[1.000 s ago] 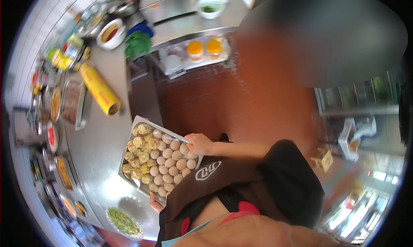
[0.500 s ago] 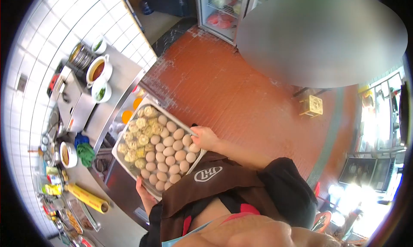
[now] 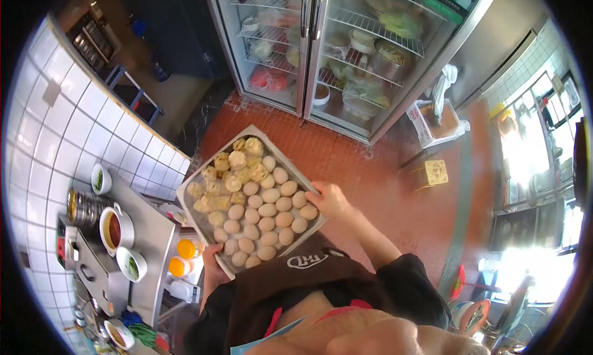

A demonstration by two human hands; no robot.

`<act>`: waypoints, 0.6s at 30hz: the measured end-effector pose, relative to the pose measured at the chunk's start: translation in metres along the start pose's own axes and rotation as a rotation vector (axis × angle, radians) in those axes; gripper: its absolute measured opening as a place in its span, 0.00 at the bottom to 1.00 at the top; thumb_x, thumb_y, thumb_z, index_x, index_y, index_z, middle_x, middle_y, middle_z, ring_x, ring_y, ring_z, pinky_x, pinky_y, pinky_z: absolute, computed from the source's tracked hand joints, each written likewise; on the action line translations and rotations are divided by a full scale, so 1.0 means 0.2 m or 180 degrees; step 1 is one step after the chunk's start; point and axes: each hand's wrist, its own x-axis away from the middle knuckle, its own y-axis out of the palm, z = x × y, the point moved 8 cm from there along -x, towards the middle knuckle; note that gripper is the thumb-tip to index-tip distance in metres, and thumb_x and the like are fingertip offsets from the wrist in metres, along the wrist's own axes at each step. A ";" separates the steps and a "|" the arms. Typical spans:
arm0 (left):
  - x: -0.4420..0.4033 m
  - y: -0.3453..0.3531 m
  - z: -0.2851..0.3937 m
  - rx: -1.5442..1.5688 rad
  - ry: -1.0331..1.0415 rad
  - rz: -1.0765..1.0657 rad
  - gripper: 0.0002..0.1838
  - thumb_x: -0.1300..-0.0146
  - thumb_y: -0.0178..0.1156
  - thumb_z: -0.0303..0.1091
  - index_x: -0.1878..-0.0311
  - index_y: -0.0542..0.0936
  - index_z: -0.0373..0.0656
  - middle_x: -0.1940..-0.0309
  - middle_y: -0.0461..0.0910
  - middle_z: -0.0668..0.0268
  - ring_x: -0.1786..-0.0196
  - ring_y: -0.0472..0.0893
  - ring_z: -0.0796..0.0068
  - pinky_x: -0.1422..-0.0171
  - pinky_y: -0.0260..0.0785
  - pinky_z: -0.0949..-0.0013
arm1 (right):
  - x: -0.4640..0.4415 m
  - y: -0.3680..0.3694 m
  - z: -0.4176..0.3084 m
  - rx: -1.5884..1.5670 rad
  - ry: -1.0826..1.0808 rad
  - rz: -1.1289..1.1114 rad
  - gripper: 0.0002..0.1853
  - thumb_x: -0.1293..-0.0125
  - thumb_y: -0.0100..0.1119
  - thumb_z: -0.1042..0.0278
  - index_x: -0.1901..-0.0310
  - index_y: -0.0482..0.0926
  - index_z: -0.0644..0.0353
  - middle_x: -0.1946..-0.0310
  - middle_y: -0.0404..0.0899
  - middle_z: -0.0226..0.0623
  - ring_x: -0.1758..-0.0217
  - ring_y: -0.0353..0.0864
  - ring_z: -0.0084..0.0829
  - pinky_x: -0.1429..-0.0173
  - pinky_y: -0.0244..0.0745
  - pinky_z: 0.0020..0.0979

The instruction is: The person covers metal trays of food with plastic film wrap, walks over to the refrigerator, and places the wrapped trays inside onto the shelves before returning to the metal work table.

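Observation:
In front of my body I carry a rectangular tray, tilted in view. Brown eggs fill its near and right part, while cut pieces of corn cob lie at its far left. My right hand is closed around the right rim, thumb on top. At the lower left edge, my left hand grips the tray from the side; part of its fingers is hidden beneath.
A glass-door fridge with shelved food stands ahead. To the left, a steel counter bears white bowls and a pot; orange-lidded jars sit below its edge. A small stool and a crate are at right.
My view has turned toward the fridge, which now shows more fully. The tray, still in both hands, sits slightly right and higher in view, and the counter has shifted left.

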 end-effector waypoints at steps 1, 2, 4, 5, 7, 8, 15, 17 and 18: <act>-0.05 0.14 0.06 -0.0097 -0.0091 0.0098 0.20 0.56 0.58 0.40 0.57 0.75 0.44 0.63 0.76 0.60 0.58 0.77 0.59 0.51 0.72 0.57 | -0.09 -0.09 -0.01 -0.0051 0.0020 0.0020 0.11 0.42 0.58 0.66 0.60 0.78 0.63 0.71 0.79 0.45 0.66 0.80 0.33 0.62 0.73 0.32; -0.11 0.21 0.12 -0.0132 0.0048 0.0326 0.16 0.57 0.59 0.41 0.63 0.75 0.46 0.67 0.75 0.62 0.61 0.76 0.61 0.53 0.72 0.59 | -0.19 -0.16 0.01 -0.0147 0.0308 -0.0190 0.15 0.42 0.59 0.61 0.56 0.78 0.61 0.70 0.80 0.44 0.66 0.81 0.33 0.61 0.74 0.32; -0.09 0.39 0.19 -0.0218 0.0114 0.0277 0.16 0.57 0.59 0.41 0.64 0.75 0.46 0.67 0.75 0.62 0.61 0.76 0.61 0.53 0.72 0.59 | -0.25 -0.23 0.04 -0.0784 0.0434 -0.0326 0.20 0.41 0.60 0.54 0.53 0.78 0.60 0.71 0.81 0.36 0.69 0.77 0.23 0.63 0.74 0.27; -0.14 0.47 0.22 -0.0263 0.0137 0.0259 0.16 0.57 0.59 0.41 0.64 0.75 0.46 0.68 0.74 0.63 0.61 0.76 0.61 0.53 0.72 0.59 | -0.36 -0.32 0.07 -0.0799 0.0436 -0.0329 0.20 0.41 0.60 0.54 0.53 0.78 0.60 0.71 0.81 0.36 0.69 0.77 0.23 0.63 0.74 0.27; -0.34 0.44 0.25 -0.0459 0.0216 0.0448 0.16 0.58 0.59 0.40 0.64 0.75 0.45 0.69 0.74 0.63 0.62 0.76 0.61 0.54 0.72 0.58 | -0.59 -0.45 0.11 -0.0711 0.1450 -0.1459 0.19 0.38 0.57 0.54 0.52 0.78 0.60 0.70 0.81 0.33 0.70 0.77 0.22 0.65 0.73 0.25; -0.39 0.54 0.29 -0.0390 0.0291 0.0312 0.18 0.57 0.57 0.37 0.60 0.74 0.43 0.68 0.75 0.61 0.62 0.77 0.59 0.55 0.73 0.57 | -0.83 -0.50 0.22 -0.0824 0.1046 -0.1201 0.20 0.37 0.56 0.53 0.52 0.77 0.60 0.71 0.80 0.34 0.69 0.77 0.22 0.64 0.73 0.27; -0.88 0.46 0.41 -0.0408 0.0872 0.0657 0.21 0.58 0.56 0.31 0.55 0.74 0.39 0.67 0.76 0.60 0.62 0.79 0.60 0.57 0.75 0.58 | -2.38 -1.16 0.11 -0.0163 -0.0618 0.1718 0.31 0.37 0.53 0.48 0.41 0.67 0.65 0.48 0.74 0.52 0.44 0.74 0.42 0.41 0.67 0.35; -0.74 0.87 0.47 -0.0282 0.0914 0.0398 0.21 0.58 0.55 0.30 0.56 0.75 0.37 0.64 0.78 0.58 0.63 0.79 0.58 0.58 0.75 0.58 | -2.66 -1.23 0.04 0.0095 -0.0768 0.2158 0.31 0.37 0.50 0.45 0.44 0.70 0.66 0.51 0.76 0.51 0.47 0.76 0.43 0.42 0.68 0.36; -0.77 0.84 0.47 -0.0188 0.0905 0.0415 0.21 0.58 0.55 0.30 0.56 0.75 0.36 0.65 0.78 0.57 0.64 0.80 0.58 0.58 0.75 0.58 | -2.73 -1.22 0.00 0.0064 -0.0607 0.2008 0.29 0.36 0.48 0.44 0.49 0.72 0.66 0.54 0.78 0.50 0.48 0.77 0.42 0.44 0.68 0.37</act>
